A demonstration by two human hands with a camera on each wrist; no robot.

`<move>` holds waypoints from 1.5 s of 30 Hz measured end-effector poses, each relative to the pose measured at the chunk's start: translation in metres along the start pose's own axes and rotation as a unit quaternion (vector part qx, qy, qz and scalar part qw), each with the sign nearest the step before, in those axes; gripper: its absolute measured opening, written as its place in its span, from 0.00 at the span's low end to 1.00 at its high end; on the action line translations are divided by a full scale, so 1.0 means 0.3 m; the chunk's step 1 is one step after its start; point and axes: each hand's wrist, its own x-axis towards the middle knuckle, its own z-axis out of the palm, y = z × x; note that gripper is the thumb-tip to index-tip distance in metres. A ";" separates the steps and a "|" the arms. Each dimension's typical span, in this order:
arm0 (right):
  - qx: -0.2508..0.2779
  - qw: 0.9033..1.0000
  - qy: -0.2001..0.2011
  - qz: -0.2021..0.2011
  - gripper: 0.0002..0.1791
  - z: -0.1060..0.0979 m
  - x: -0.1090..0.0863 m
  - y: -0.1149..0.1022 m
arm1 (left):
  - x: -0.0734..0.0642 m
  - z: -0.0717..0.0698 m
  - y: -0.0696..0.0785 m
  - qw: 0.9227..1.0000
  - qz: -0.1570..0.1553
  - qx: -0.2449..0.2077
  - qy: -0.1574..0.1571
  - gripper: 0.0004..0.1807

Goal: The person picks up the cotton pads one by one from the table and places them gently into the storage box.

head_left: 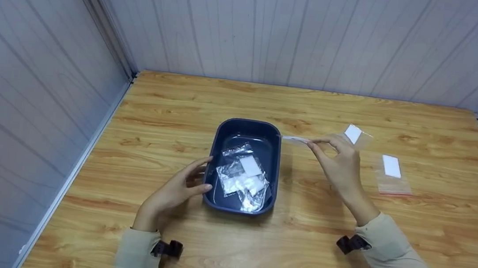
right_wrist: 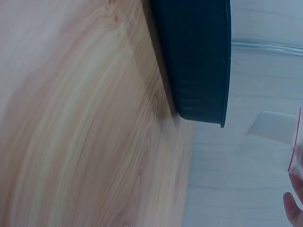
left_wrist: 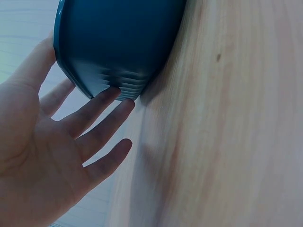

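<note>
A dark blue plastic bin [head_left: 277, 178] stands on the wooden table, with several clear zip bags [head_left: 229, 179] holding white pieces heaped inside it. My left hand [head_left: 177, 189] is at the bin's left side, thumb at the rim; the left wrist view shows its fingers [left_wrist: 97, 106] spread and fairly straight, tips against the outer wall. Between thumb and fingertips, my right hand [head_left: 340, 162] pinches a clear zip bag [head_left: 295, 139] by its edge, its far end reaching the bin's right rim. That bag's red seal line and pale insert show in the right wrist view.
Two more clear zip bags lie on the table to the right: one bag [head_left: 353, 135] beyond my right hand, another bag [head_left: 391, 173] farther right with a red seal line. Pale panel walls [head_left: 276, 31] close off the table's back and sides.
</note>
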 end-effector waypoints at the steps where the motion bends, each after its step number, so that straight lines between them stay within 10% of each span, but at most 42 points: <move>1: 0.001 1.000 -0.001 -0.001 0.04 0.004 0.000 -0.003 | 0.000 0.000 -0.001 1.000 0.000 -0.001 0.000 0.40; 45: 0.093 0.995 -0.037 0.012 0.05 0.229 -0.003 -0.098 | 0.000 -0.001 0.003 1.000 0.009 -0.001 0.002 0.40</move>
